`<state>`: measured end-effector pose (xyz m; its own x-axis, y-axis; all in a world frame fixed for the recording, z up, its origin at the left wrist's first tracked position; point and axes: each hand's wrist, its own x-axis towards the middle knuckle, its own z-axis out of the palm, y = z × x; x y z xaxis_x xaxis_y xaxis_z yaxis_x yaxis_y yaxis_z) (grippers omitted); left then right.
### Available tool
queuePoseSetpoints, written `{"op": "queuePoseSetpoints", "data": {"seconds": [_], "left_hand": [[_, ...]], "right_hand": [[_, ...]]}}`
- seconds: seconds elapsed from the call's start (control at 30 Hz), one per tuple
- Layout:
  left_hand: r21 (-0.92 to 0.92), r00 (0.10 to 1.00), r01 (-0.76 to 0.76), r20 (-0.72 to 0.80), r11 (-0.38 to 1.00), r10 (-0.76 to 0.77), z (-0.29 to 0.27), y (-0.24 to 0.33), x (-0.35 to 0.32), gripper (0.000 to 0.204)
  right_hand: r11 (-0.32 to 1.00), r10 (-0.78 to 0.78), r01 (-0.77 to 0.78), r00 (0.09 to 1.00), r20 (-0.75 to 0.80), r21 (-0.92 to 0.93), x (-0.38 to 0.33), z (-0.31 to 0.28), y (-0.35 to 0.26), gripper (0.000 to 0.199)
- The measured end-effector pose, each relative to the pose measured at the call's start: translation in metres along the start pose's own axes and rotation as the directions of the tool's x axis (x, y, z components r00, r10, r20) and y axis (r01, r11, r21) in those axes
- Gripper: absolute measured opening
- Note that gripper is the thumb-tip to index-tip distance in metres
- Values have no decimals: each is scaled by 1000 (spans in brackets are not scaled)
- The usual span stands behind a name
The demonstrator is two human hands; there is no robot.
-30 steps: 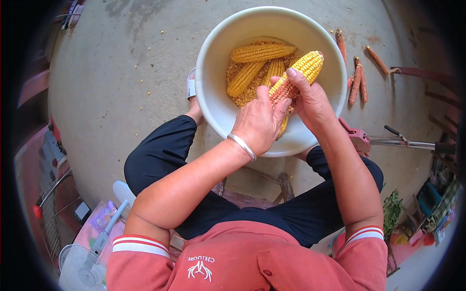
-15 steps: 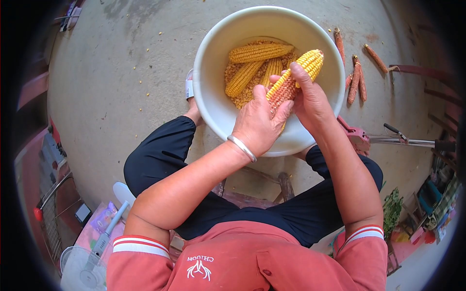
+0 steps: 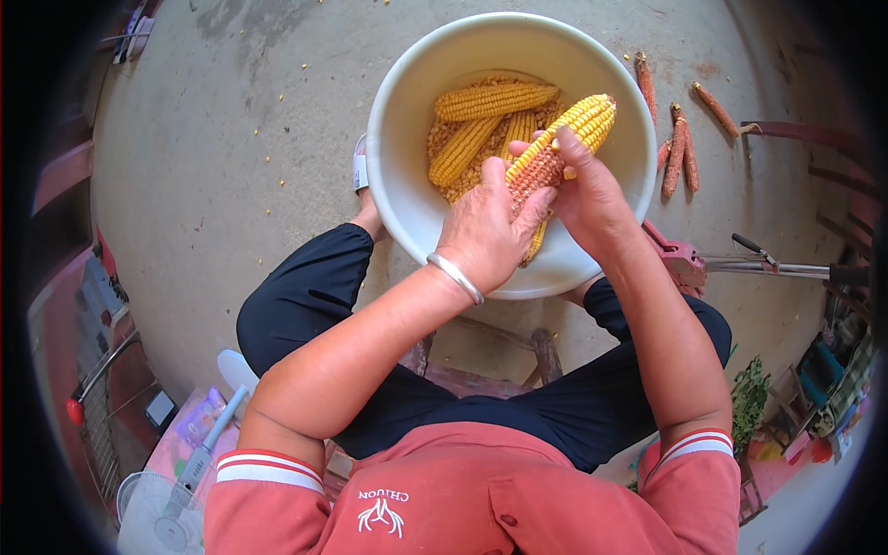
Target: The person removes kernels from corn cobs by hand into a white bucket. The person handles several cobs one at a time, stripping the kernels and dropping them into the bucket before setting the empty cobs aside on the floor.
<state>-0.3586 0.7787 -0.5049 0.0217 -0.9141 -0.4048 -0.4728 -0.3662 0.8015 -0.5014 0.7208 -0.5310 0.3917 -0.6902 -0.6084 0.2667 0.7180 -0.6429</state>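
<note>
There is one view only, from a fisheye camera on the person's head; it looks almost straight down, near to the hands; the left hand (image 3: 486, 231) and right hand (image 3: 587, 194) sit just above centre, toward 12 o'clock, over the white basin (image 3: 398, 120); the forearms enter from 6 o'clock; the concrete floor (image 3: 213, 166) curves toward the dark rim.
</note>
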Motion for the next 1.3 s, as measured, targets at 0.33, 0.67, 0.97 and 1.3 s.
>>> {"op": "queuePoseSetpoints", "data": {"seconds": [0.33,0.67,0.97,1.3], "left_hand": [[155,997,38,54,987,-46,0,2,-2,43],[-230,990,105,119,967,-79,2,-4,4,43],[-103,997,55,54,993,-50,6,-5,-1,43],[-19,1000,-1,13,1000,1,5,1,-1,43]], "right_hand": [[998,48,-49,998,40,31,2,-3,-1,41],[990,43,-51,997,66,131,0,-3,0,45],[997,65,-68,992,104,21,5,-8,2,41],[956,105,-127,990,94,264,4,-5,-11,47]]}}
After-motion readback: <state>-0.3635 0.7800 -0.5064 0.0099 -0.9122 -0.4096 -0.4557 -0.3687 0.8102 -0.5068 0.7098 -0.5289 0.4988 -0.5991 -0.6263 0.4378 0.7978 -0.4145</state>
